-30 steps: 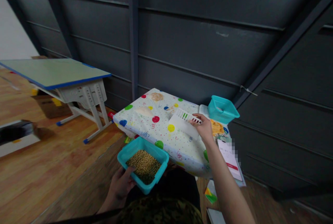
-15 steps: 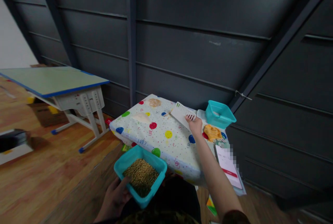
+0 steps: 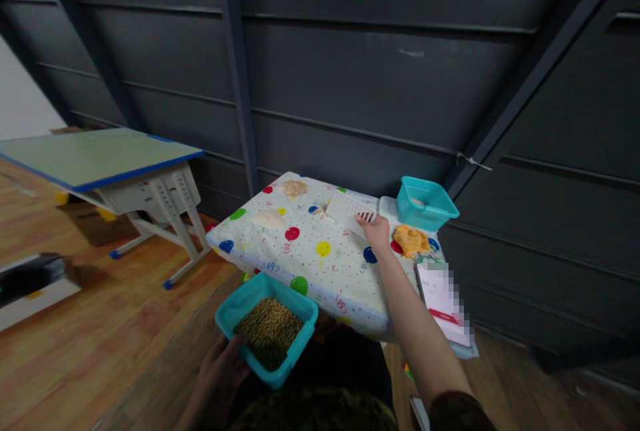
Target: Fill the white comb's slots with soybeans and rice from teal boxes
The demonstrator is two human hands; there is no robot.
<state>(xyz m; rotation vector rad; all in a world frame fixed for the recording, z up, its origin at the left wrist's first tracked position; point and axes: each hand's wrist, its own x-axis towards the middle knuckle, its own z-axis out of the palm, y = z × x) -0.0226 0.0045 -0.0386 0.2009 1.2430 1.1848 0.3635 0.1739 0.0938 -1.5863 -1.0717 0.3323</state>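
My left hand (image 3: 223,367) grips the near left rim of a teal plastic basin (image 3: 287,371), with the thumb over the edge. Small round dried beans (image 3: 270,331), tan and greenish, fill its lower part. The basin is just in front of the table's near edge, above my lap. My right hand (image 3: 376,232) reaches over the table, closed on the near end of a flat white slotted plastic piece (image 3: 345,209). Its far end is beside a small light brown heap (image 3: 321,211) on the balloon-print tablecloth (image 3: 305,251); contact is unclear.
A tan heap (image 3: 295,189) and a whitish heap (image 3: 269,219) lie at the table's left. On the right are a second teal basin (image 3: 429,211), a crumpled orange cloth (image 3: 411,241) and a tablet-like screen (image 3: 440,304). A green-topped desk (image 3: 100,154) stands left; dark panelled wall (image 3: 350,77) behind.
The view has shifted slightly. The white slotted piece has turned a little in my right hand, its slotted face showing more. My left hand still holds the basin of beans.
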